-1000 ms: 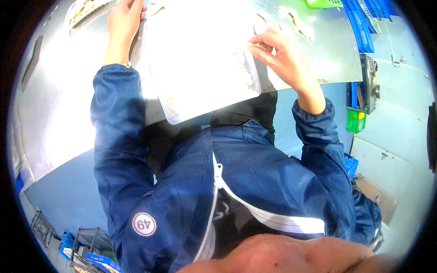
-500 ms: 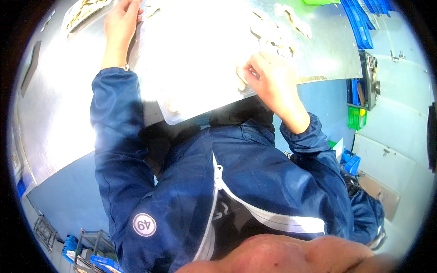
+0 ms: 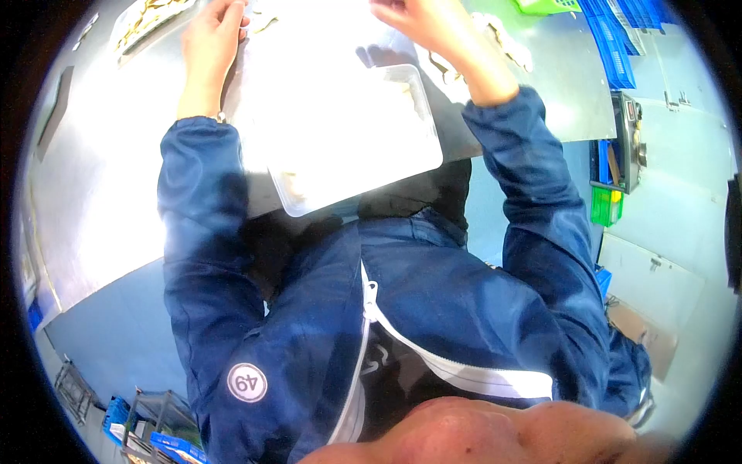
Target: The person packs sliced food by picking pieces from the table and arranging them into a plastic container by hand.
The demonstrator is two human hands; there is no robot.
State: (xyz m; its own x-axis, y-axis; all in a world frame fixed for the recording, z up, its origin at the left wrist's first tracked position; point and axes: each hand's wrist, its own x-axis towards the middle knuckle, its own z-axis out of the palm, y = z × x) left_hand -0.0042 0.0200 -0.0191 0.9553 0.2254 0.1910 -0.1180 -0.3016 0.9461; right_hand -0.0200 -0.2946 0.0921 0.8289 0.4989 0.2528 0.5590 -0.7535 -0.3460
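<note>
A clear plastic tray (image 3: pixel 430 131) lies at the near edge of the metal table, its inside mostly washed out by glare. My left hand (image 3: pixel 212 37) is at the upper left beyond the tray, fingers curled together; what they hold, if anything, is too small to name. At the top edge, my right hand (image 3: pixel 417 17) reaches over the table past the tray's far side, its fingertips partly cut off by the frame. Pale sliced pieces (image 3: pixel 504 45) lie on the table right of my right wrist. One small piece (image 3: pixel 264 22) sits beside my left hand.
Another clear tray (image 3: pixel 124 35) with several pale slices stands at the far left. A green basket (image 3: pixel 547 6) is at the top right, near blue crates (image 3: pixel 610 46). Below the table at right is a green crate (image 3: pixel 606 207). A dark strip (image 3: pixel 54 112) lies at left.
My right hand has moved from the tray's right side up and away to the top edge. Its piece is no longer visible there. My left hand has barely moved.
</note>
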